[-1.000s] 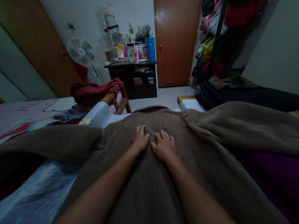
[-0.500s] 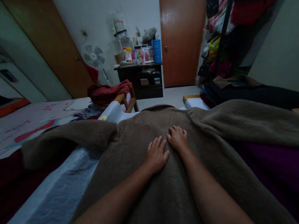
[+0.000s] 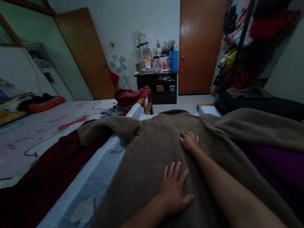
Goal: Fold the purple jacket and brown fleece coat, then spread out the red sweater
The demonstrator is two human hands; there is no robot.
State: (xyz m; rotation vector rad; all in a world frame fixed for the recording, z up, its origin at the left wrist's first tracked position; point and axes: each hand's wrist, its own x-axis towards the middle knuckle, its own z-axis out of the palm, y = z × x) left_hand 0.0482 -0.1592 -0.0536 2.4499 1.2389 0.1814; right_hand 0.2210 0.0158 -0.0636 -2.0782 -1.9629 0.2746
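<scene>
Garment [image 3: 147,163] lies spread over pale cloth [image 3: 106,173], sleeves [image 3: 105,125] out left and right; smoothing looks mostly done, creases [image 3: 218,129] remaining by the right sleeve [image 3: 272,127]; left hand [image 3: 174,191] rests fingers wide, right hand [image 3: 190,141] narrower, neither gripping

left forearm [image 3: 133,226], right forearm [image 3: 220,180] bare; left hand [image 3: 174,192], right hand [image 3: 190,141] bare too

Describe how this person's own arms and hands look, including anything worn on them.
The left hand and right hand are both ungloved, with five-fingered human shapes. The left forearm and right forearm are bare, with no sleeve, watch or bracelet visible. The light is too dim to rule out small markings.
</scene>
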